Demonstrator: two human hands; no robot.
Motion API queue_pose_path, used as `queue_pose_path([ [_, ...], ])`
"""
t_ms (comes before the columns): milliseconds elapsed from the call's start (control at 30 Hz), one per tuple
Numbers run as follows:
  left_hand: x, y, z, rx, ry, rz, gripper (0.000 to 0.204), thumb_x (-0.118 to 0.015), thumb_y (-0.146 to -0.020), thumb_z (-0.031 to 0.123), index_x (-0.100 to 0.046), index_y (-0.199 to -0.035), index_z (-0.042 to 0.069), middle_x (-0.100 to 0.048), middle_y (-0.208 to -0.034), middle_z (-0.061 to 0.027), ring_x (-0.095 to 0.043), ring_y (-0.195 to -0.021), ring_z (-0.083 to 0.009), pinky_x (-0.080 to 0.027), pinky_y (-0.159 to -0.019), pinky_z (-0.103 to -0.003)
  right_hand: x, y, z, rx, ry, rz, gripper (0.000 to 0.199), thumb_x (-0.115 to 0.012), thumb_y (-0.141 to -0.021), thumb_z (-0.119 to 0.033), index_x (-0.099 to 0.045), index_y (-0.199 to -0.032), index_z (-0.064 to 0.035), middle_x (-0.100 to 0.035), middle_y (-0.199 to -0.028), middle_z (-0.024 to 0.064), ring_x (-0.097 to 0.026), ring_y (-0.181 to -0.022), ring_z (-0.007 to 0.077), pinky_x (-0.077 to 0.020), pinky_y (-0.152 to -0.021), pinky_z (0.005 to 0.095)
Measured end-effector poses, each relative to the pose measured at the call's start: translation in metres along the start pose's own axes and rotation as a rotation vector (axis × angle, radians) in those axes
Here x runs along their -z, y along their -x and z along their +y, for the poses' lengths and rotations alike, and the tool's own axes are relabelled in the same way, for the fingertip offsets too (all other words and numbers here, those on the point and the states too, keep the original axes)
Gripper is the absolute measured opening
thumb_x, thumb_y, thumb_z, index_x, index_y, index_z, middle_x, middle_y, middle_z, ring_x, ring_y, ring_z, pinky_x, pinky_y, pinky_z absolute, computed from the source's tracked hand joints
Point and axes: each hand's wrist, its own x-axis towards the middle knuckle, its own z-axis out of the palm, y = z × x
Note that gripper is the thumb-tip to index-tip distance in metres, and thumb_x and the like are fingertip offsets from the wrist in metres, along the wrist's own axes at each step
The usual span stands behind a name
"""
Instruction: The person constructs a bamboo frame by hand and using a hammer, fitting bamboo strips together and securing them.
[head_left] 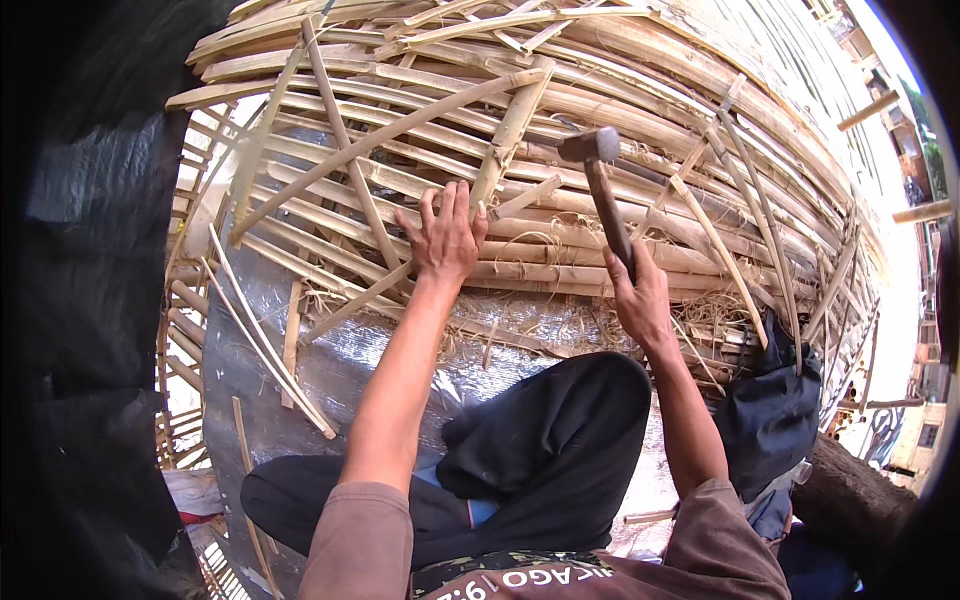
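Hammer [606, 203], its handle clamped in the curled fingers of the right hand [643, 300], hangs over bamboo strips [550, 272], head pointing away. Nearest, dark-trousered legs [560, 430] are folded on a silvery sheet [355, 355]. Beyond, the left hand [445, 240], fingers slightly apart, touches the near end of a thick bamboo pole [513, 122] lying across the strips.

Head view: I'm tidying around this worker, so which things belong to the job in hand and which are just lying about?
Belonging to the job, it seems:
hammer, held in the right hand
thick bamboo piece, at the left hand
bamboo slats beneath

Probably just lying about:
thin pale strips, at left
dark bundle, at right
brown log, lower right
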Motion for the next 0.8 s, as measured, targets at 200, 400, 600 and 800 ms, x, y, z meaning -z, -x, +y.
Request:
queue_pose_path([
  [200,-0.004,0.005,0.003,-0.015,0.032,0.008,0.049,-0.038,-0.100,0.042,-0.056,-0.133,0.012,-0.053,-0.136,-0.0042,-0.045,-0.127,-0.0281,-0.030,-0.097,-0.078,0.015,0.002,-0.011,0.200,-0.136,0.089,0.024,-0.059,-0.100,-0.024,-0.049,-0.098,-0.0020,-0.054,-0.064,0.0159,-0.049,-0.054,0.0267,-0.0391,-0.053,0.0384],
  [400,0.000,0.004,0.007,-0.024,0.024,0.002,0.047,-0.040,-0.099,0.040,-0.057,-0.131,0.010,-0.055,-0.134,-0.0049,-0.046,-0.125,-0.0287,-0.034,-0.098,-0.072,-0.015,-0.012,0.026,0.051,0.074,0.020,0.026,-0.060,-0.098,-0.026,-0.049,-0.097,-0.0027,-0.059,-0.069,0.0263,-0.057,-0.063,0.0481,-0.0414,-0.057,0.0494],
  [600,0.002,0.002,0.001,-0.037,0.009,0.036,0.045,-0.041,-0.099,0.039,-0.060,-0.127,0.010,-0.056,-0.133,-0.0057,-0.048,-0.122,-0.0305,-0.033,-0.100,-0.069,0.008,0.005,-0.012,0.155,-0.105,0.135,0.025,-0.062,-0.099,-0.024,-0.050,-0.096,-0.0027,-0.052,-0.060,0.0159,-0.051,-0.050,0.0261,-0.0387,-0.051,0.0393],
  [800,0.007,0.000,0.006,-0.067,-0.005,0.028,0.044,-0.043,-0.098,0.039,-0.060,-0.125,0.009,-0.058,-0.131,-0.0066,-0.050,-0.117,-0.0312,-0.036,-0.100,-0.060,-0.014,-0.005,0.019,-0.024,0.167,-0.066,0.029,-0.060,-0.098,-0.031,-0.052,-0.100,-0.0035,-0.061,-0.073,0.0274,-0.058,-0.070,0.0495,-0.0423,-0.063,0.0536],
])
